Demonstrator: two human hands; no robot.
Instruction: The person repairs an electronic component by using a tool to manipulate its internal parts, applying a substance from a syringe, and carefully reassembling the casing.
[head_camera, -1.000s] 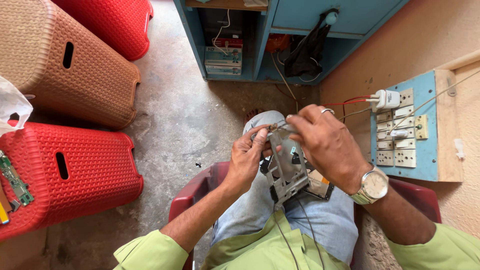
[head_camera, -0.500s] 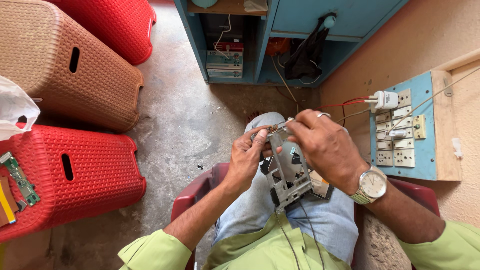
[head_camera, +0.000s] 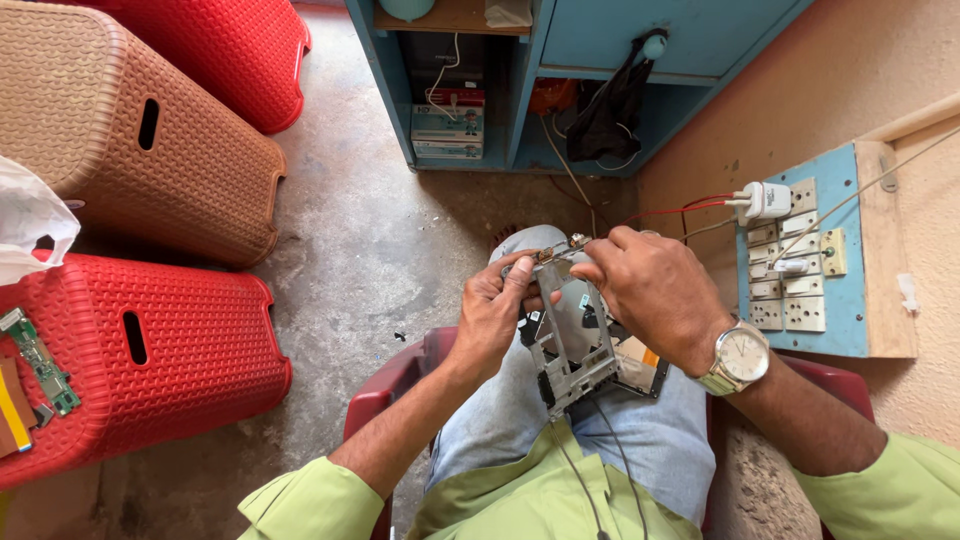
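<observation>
A silver metal phone frame (head_camera: 572, 345) with exposed inner parts rests over my knee, above a dark phone panel (head_camera: 640, 368) lying on my jeans. My left hand (head_camera: 492, 318) grips the frame's left edge, thumb and finger pinching near its top corner. My right hand (head_camera: 655, 293), with a wristwatch (head_camera: 738, 357), covers the frame's right side and pinches a small part at the top edge (head_camera: 560, 252). Two thin dark wires (head_camera: 590, 470) run down from the frame toward my chest.
I sit on a dark red plastic chair (head_camera: 400, 380). Red stools (head_camera: 150, 360) and a brown stool (head_camera: 150, 150) stand at left; a green circuit board (head_camera: 40, 362) lies on one. A blue switchboard with a white charger (head_camera: 800, 255) is on the right wall. A blue cabinet (head_camera: 520, 80) stands ahead.
Both hands stay on the phone frame with small finger shifts at its top edge. The view has moved slightly.
</observation>
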